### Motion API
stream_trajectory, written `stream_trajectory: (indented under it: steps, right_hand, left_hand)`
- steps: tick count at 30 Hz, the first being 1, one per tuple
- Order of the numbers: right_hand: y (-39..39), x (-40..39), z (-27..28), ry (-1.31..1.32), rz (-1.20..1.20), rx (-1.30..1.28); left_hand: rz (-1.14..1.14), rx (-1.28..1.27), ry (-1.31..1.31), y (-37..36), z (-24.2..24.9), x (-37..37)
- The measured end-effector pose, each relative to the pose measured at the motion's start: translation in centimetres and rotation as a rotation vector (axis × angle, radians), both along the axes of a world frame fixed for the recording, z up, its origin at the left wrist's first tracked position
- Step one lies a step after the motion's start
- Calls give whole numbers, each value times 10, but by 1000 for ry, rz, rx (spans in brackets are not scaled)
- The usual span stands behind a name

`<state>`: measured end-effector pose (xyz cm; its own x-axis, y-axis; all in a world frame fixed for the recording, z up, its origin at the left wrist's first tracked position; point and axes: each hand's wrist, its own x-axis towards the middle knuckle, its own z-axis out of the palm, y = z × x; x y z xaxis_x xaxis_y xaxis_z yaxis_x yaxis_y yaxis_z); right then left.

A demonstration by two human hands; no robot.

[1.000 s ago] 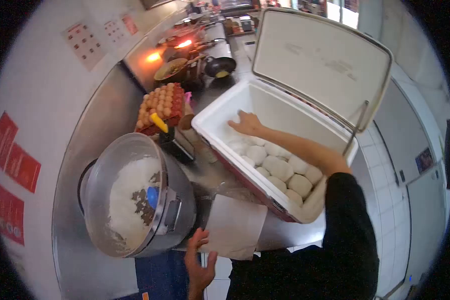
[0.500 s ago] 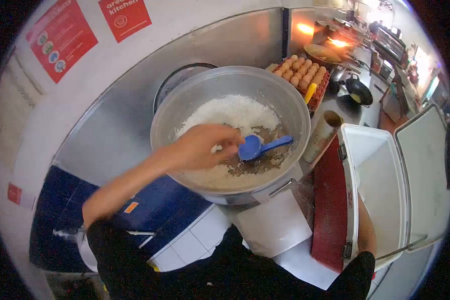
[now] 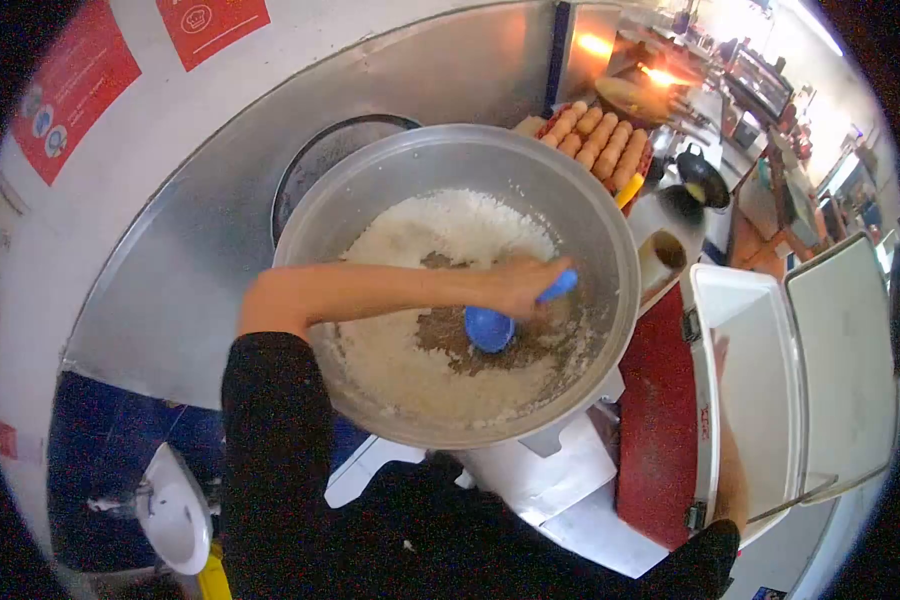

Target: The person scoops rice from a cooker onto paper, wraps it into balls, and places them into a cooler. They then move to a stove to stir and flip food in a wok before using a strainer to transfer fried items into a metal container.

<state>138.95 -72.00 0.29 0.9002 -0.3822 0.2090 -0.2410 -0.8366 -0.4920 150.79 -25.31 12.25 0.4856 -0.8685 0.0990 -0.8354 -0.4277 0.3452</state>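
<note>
My left hand (image 3: 522, 287), somewhat blurred, reaches across a large metal pot (image 3: 610, 215) with its fingers closed on the handle of a blue ladle (image 3: 490, 330). The round bowl of the ladle rests at the pot's bottom, where bare metal shows. White rice (image 3: 460, 215) is heaped along the far side and spread along the near side. Over on the right, my right hand (image 3: 722, 365) is inside an open cooler box (image 3: 775, 350) with a red outside and white lining. Its fingers look stretched out along the inner wall nearest the pot.
Behind the pot stands a tray of eggs (image 3: 598, 140) with a yellow handle (image 3: 629, 190) beside it. A flame burns near a wide pan (image 3: 632, 100) farther back. A small black wok (image 3: 703, 178) sits to the right. The cooler's lid (image 3: 843, 365) leans open; a white basin (image 3: 175, 515) is lower left.
My left hand has moved right and closed on the ladle's handle, turning the ladle. The camera view has shifted, and more of my right hand shows inside the cooler box.
</note>
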Motion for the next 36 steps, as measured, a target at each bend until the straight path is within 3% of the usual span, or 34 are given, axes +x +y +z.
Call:
stream_trajectory:
  steps: [1,2,3,4,6,9,11,12,14,15,17,18,19,21,24,26,29,31,32,36]
  right_hand:
    - [-43,-31,-45,-11,-14,67]
    - [17,-33,27,350,-40,-289]
    - [-67,-12,-78,67,-95,148]
    - [-84,-15,-99,100,-62,123]
    - [-88,-8,-102,99,7,141]
    - [-100,9,-118,70,115,239]
    - [-107,18,-125,47,196,323]
    - [-110,22,-129,46,235,365]
    - [-114,29,-128,40,311,450]
    - [-120,31,-134,27,345,530]
    - [-127,30,-143,26,396,710]
    - [-132,26,-147,24,419,790]
    - [-133,17,-141,29,419,791]
    - [-136,-7,-126,-97,525,-111]
    - [-90,-58,-27,59,324,131]
    - [-30,-94,58,151,193,348]
    - [93,-121,141,258,104,554]
    - [123,-143,125,-42,199,346]
    - [115,-144,133,114,178,137]
    - [139,-130,171,25,343,64]
  left_hand:
    - [32,-89,18,11,13,-4]
    - [68,-176,28,27,36,-6]
    - [107,-140,104,46,65,-6]
    - [149,-105,179,69,88,-4]
    - [179,-9,233,122,107,-2]
    - [141,161,93,187,126,-21]
    - [338,328,128,201,142,-38]
    - [349,336,145,202,144,-44]
    - [310,728,0,194,145,-45]
    - [316,731,2,191,140,-47]
    - [256,934,-288,184,112,-52]
    - [255,940,-277,181,93,-51]
    - [225,981,-249,177,73,-46]
    - [191,1027,-224,177,69,-38]
    - [206,974,-161,184,84,-13]
    - [249,754,-291,199,81,16]
    - [392,720,-188,197,67,31]
    - [358,744,-93,193,46,37]
    - [331,746,-3,195,33,35]
    - [220,708,164,229,-16,52]
